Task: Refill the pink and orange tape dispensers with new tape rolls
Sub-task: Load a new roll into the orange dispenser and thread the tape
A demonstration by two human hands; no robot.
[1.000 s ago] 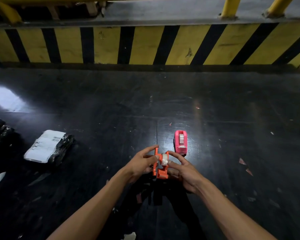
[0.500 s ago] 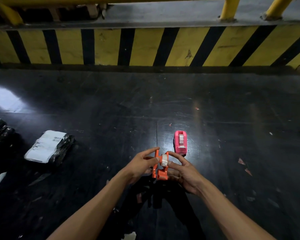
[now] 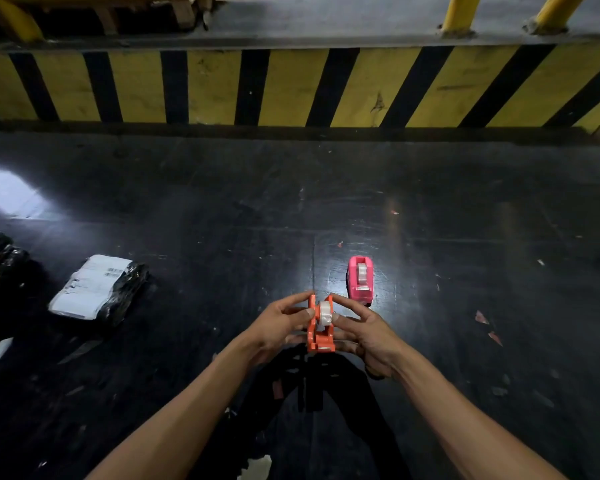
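Holding the orange dispenser [image 3: 321, 329] above the dark floor [image 3: 222, 220], both hands grip it from opposite sides: left hand [image 3: 278, 327] on the left wall, right hand [image 3: 362, 332] on the right, each with thumb and fingers pinched narrow on the plastic. A clear tape roll [image 3: 324, 311] sits between the two side walls at the far end, apparently near seated; whether its hub is fully in the slots cannot be told. Long axis runs near-to-far, cutter end pointing near, toward the person. Roll axle lies left-right, so the seating push would come straight down between the thumbs. Just beyond the right hand, the pink dispenser [image 3: 361, 280] rests on the floor, long axis also near-to-far, a roll already visible inside. Further left lies a wrapped parcel [image 3: 97, 289]; farthest, the striped barrier [image 3: 291, 88].
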